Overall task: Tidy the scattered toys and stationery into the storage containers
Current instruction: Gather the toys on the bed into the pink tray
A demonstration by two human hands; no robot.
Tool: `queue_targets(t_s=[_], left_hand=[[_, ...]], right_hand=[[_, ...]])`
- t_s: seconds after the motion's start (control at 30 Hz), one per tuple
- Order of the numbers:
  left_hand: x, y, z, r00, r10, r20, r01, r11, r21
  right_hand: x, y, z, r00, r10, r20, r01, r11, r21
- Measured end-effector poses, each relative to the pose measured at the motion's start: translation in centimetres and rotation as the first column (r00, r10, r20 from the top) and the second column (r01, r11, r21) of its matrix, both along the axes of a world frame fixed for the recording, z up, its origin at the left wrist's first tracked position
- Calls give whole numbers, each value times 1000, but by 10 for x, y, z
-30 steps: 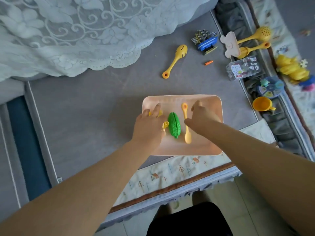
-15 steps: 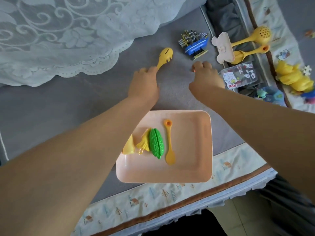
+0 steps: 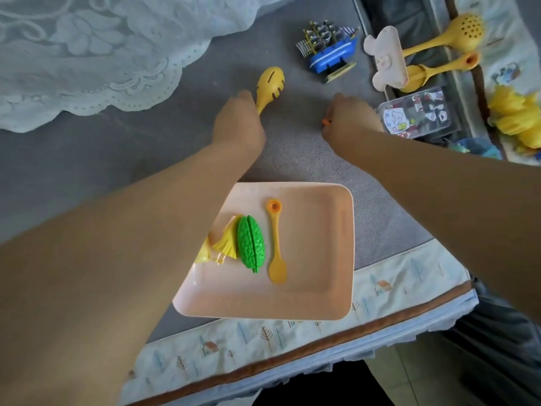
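While the left hand (image 3: 238,124) grips the handle of the yellow slotted spoon (image 3: 270,85) on the grey bed, the right hand (image 3: 349,120) is curled round a tiny orange piece (image 3: 325,122), mostly hidden. Peach tray (image 3: 322,300) sits behind both wrists, holding a green toy veggie (image 3: 251,248) and yellow spoon (image 3: 276,244). Blue toy ship (image 3: 329,52) is just past the right hand.

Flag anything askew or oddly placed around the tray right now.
The peach tray sits skewed, its near edge overhanging the grey mat onto the patterned border. The toy boat leans tilted. Several toys lie off the mat to the right: the strainer ladle and clear sticker box. Nothing looks spilled or broken.
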State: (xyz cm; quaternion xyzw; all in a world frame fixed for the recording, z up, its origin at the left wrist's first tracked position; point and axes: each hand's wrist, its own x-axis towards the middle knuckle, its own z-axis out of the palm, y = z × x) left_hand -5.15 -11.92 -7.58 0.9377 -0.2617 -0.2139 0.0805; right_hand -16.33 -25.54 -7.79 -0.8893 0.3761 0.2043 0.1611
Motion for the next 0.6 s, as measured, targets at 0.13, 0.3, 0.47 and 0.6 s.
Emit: queue_targets(t_s=[0.13,0.3,0.47,0.6], left_hand=[[-22,15,33,998,69,-4,-69,990,-124],[-63,42,68,999,23,-32,-28,985,-170],[-114,76,89,995,9,-99,-39,950,-310],[-138,94,95,996,-74,-41,65,982,-178]], right_hand=[[-16,15,18,976,-172,132,159,982,104],[-45,46,50,952,-228,205,202,969,143],[-88,88,68,940,-242,239,197,960,196],[-119,113,74,945,-247,214,207,959,193]])
